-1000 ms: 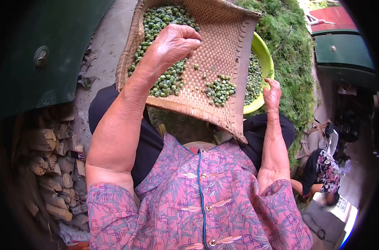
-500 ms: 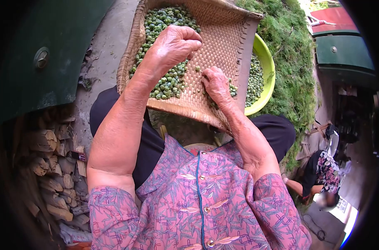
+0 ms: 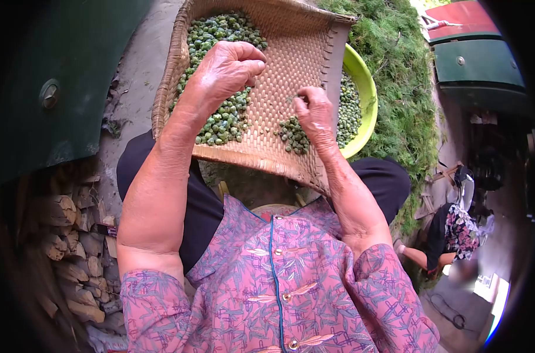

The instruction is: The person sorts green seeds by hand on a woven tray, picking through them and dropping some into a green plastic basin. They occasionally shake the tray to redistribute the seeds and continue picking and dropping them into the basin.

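Note:
A woven basket tray [image 3: 288, 67] rests over the lap, with a large heap of small green fruits [image 3: 225, 126] along its left side. Above that heap is my left hand [image 3: 226, 67], its fingers curled and pinched together; whatever they hold is too small to make out. My right hand [image 3: 314, 112] hovers beside a smaller pile of green fruits [image 3: 294, 135] near the tray's right edge. Its thumb and fingers are bent together, and their contents cannot be made out. Beyond that edge stands a yellow-green basin [image 3: 370, 97] holding many more green fruits [image 3: 348, 112].
Cut green foliage [image 3: 405, 100] lies to the right of the basin. Split firewood [image 3: 73, 253] is stacked at the lower left, below a dark green panel [image 3: 38, 70]. Another person in floral clothing [image 3: 460, 226] is at the far right.
My right hand has lifted and moved off the small pile, which now shows more fully. My left hand has moved slightly left and down. The whole view has shifted a little.

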A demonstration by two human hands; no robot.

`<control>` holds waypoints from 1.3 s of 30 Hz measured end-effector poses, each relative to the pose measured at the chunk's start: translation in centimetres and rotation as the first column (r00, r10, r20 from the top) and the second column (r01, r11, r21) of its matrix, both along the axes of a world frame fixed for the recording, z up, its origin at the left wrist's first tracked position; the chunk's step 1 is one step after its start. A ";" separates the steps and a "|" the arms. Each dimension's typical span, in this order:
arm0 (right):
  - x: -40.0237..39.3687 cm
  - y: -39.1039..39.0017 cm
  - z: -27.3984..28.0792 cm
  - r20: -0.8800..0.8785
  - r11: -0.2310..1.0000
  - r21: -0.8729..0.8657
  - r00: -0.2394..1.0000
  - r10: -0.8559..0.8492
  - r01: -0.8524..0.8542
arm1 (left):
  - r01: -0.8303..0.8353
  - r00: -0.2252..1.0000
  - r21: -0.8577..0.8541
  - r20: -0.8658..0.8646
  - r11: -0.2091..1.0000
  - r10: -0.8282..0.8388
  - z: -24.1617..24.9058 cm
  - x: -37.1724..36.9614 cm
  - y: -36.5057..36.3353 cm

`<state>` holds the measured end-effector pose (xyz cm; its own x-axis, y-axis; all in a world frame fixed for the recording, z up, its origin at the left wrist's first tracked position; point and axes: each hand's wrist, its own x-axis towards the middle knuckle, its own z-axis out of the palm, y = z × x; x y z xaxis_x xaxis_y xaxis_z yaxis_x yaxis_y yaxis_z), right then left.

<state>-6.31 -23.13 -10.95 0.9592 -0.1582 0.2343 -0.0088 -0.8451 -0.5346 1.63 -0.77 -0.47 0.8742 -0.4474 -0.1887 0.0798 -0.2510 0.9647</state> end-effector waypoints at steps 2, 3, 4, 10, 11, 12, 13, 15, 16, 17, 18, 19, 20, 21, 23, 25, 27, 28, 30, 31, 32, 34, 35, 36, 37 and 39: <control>-1.1 -3.8 1.1 0.054 0.991 0.002 0.989 -0.136 0.136 | 0.004 1.000 0.016 0.006 1.000 -0.004 0.0 -0.2 -0.1; -1.8 -5.9 1.3 0.051 0.982 0.007 0.981 -0.187 0.187 | 0.005 1.000 0.033 0.011 0.999 -0.005 0.0 -0.3 -0.2; -2.5 -8.3 0.7 0.033 0.967 -0.070 0.969 -0.243 0.245 | 0.014 1.000 0.034 0.008 0.999 -0.014 0.0 -0.4 -0.3; -4.9 -10.3 -0.1 0.012 0.991 -0.094 0.996 -0.090 0.091 | 0.040 0.999 0.068 -0.017 0.997 -0.039 -1.7 -1.4 -0.6; -5.0 -9.4 -0.3 -0.001 0.998 -0.065 1.000 -0.018 0.018 | 0.035 0.999 0.077 -0.043 0.996 -0.031 -2.0 -1.7 -0.6; -5.1 -8.2 -0.4 -0.016 0.999 -0.039 0.999 0.027 -0.028 | 0.026 0.997 0.064 -0.071 0.998 -0.021 -2.3 -2.2 -0.7; -5.2 -6.9 -0.4 -0.031 0.997 -0.011 0.997 0.075 -0.075 | 0.032 0.995 0.070 -0.097 0.997 -0.025 -2.6 -2.6 -0.7; -5.7 -4.8 -0.6 -0.105 0.987 -0.077 0.986 0.130 -0.139 | 0.044 0.989 0.078 -0.142 0.996 -0.032 -3.4 -3.5 -0.7; -6.0 -4.0 -0.5 -0.133 0.977 -0.119 0.978 0.161 -0.177 | 0.035 0.991 0.114 -0.134 0.993 -0.020 -3.8 -3.9 -0.8; -6.3 -3.3 -0.1 -0.187 0.960 -0.172 0.964 0.188 -0.221 | 0.037 0.992 0.122 -0.128 0.992 -0.022 -4.2 -4.3 -0.9; -6.7 -3.1 -0.1 -0.189 0.961 -0.164 0.963 0.191 -0.222 | 0.025 0.988 0.126 -0.156 0.992 -0.005 -4.5 -4.7 -1.0; -7.0 -2.9 -0.2 -0.192 0.962 -0.154 0.962 0.195 -0.226 | 0.011 0.983 0.132 -0.185 0.991 0.013 -4.7 -5.0 -1.0; -7.2 -2.8 -0.1 -0.184 0.963 -0.146 0.963 0.199 -0.227 | 0.004 0.991 0.177 -0.136 0.984 0.020 -4.5 -5.4 -1.1; -7.4 -2.8 0.2 -0.207 0.960 -0.158 0.958 0.199 -0.233 | -0.006 0.993 0.196 -0.111 0.981 0.029 -5.3 -5.5 -1.2; -7.7 -3.1 0.4 -0.223 0.958 -0.162 0.954 0.198 -0.237 | 0.022 0.998 0.238 -0.063 0.971 -0.008 -6.4 -5.7 -1.7; -7.6 -3.6 0.4 -0.158 0.966 -0.125 0.965 0.208 -0.228 | 0.058 0.998 0.357 0.012 0.932 -0.066 -7.2 -5.9 -2.9; -7.1 -4.1 0.9 -0.116 0.973 -0.113 0.975 0.189 -0.202 | 0.104 0.963 0.536 0.157 0.838 -0.220 -9.2 -6.0 -4.2; -6.9 -4.6 1.0 -0.087 0.980 -0.045 0.978 0.189 -0.194 | 0.110 0.948 0.626 0.169 0.772 -0.271 -9.2 -6.3 -5.1; -6.9 -5.1 1.8 -0.045 0.981 0.046 0.980 0.192 -0.190 | 0.100 0.948 0.711 0.144 0.696 -0.283 -9.6 -7.1 -6.6; -6.9 -5.4 2.2 -0.040 0.981 0.053 0.981 0.191 -0.189 | 0.072 0.957 0.726 0.142 0.684 -0.252 -9.8 -7.6 -7.1; -7.1 -5.6 2.6 -0.018 0.976 0.101 0.981 0.193 -0.190 | 0.052 0.962 0.733 0.144 0.679 -0.230 -10.1 -7.8 -7.7; -7.5 -6.0 3.2 0.006 0.973 0.143 0.983 0.183 -0.182 | 0.038 0.965 0.742 0.146 0.669 -0.217 -10.8 -8.2 -8.3; -7.7 -6.0 3.1 0.007 0.974 0.146 0.985 0.175 -0.174 | 0.018 0.950 0.769 0.187 0.639 -0.252 -11.0 -8.5 -8.5; -7.9 -6.0 3.1 0.015 0.972 0.170 0.986 0.163 -0.163 | -0.004 0.931 0.793 0.225 0.609 -0.287 -11.2 -8.7 -8.7; -8.1 -5.9 3.1 0.024 0.969 0.192 0.988 0.152 -0.154 | 0.000 0.928 0.795 0.225 0.606 -0.295 -11.9 -8.6 -8.8; -8.3 -5.9 2.8 0.024 0.966 0.214 0.989 0.143 -0.145 | 0.056 0.914 0.820 0.187 0.569 -0.360 -12.3 -8.2 -8.5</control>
<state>-14.64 -28.99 -8.17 0.9737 -0.0663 0.2179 0.1094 -0.7030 -0.7028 -6.61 -9.28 -12.77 0.8500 -0.4294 -0.3051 -0.3285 -0.8849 0.3301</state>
